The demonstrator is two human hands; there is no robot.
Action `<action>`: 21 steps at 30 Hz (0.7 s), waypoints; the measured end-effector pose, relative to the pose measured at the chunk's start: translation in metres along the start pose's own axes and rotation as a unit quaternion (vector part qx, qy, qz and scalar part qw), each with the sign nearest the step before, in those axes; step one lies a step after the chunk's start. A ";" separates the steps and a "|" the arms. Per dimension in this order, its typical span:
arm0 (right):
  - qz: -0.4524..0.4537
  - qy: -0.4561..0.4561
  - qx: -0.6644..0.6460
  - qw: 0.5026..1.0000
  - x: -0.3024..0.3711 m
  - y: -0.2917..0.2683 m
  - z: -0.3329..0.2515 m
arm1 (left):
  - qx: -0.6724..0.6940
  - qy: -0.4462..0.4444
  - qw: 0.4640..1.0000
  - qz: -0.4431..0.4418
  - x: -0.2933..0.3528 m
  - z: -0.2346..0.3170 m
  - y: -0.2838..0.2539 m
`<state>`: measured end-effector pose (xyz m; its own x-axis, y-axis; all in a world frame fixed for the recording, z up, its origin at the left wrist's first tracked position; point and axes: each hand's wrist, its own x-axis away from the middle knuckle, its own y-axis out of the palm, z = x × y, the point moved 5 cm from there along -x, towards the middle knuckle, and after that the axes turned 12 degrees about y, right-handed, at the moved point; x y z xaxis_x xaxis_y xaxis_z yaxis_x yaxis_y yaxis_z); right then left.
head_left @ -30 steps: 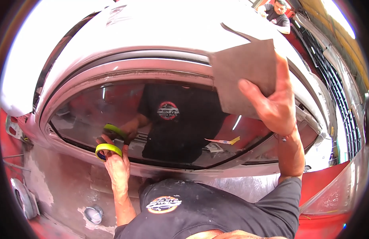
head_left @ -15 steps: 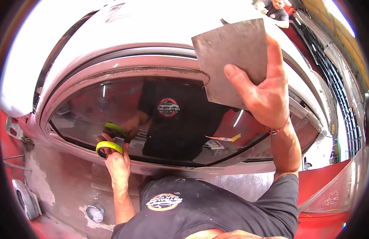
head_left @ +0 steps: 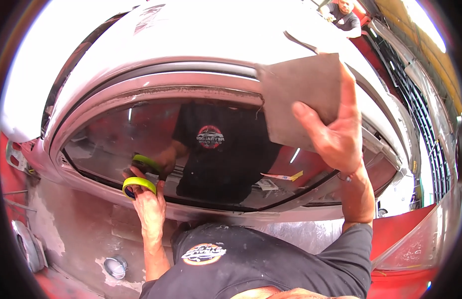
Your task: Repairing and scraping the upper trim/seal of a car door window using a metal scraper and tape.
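Observation:
My left hand (head_left: 148, 203) is beside the lower edge of the car's dark side window (head_left: 226, 164), with its fingers through a yellow-green roll of tape (head_left: 140, 183). Raised at the right, my right hand (head_left: 338, 137) grips a flat grey-brown sheet (head_left: 298, 92) that looks like sandpaper. The thumb lies on its face, while the other fingers are partly hidden behind it. This sheet covers part of the window's upper frame and the roof edge. A thin dark strip (head_left: 300, 42) juts out above it.
The white car roof (head_left: 206, 30) spans the far side. A metal can (head_left: 116, 267) stands on the stained floor at lower left, near a round grey part (head_left: 27, 246). Another person (head_left: 344, 19) is at the far right. Clear plastic sheeting (head_left: 410, 244) hangs at right.
My right hand and the sheet have moved down and slightly right, with the sheet turning a little. More of the dark strip shows above it. The left hand has barely shifted.

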<state>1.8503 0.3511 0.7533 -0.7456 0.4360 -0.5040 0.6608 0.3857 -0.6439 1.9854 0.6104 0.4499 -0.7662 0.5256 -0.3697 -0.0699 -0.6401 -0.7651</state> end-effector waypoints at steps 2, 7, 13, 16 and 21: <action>0.006 0.038 0.001 0.999 -0.003 0.010 -0.019 | -0.006 0.001 1.000 0.008 0.002 -0.002 -0.001; -0.005 0.012 0.032 0.999 0.000 0.002 -0.002 | -0.012 0.027 0.999 0.011 0.002 0.001 -0.006; -0.025 0.050 -0.009 0.998 -0.016 0.015 -0.023 | -0.004 0.013 1.000 0.018 0.001 -0.001 -0.006; -0.023 0.041 -0.058 0.997 -0.002 0.007 -0.002 | -0.010 0.017 1.000 0.013 0.003 -0.001 -0.003; -0.030 0.054 -0.035 0.997 -0.019 0.020 -0.021 | -0.014 0.017 1.000 0.020 0.004 -0.003 -0.003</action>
<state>1.8793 0.3671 0.7622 -0.7726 0.4943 -0.3986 0.6228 0.4675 -0.6274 1.9841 0.6161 0.4496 -0.7461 0.5189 -0.4172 -0.0221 -0.6456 -0.7634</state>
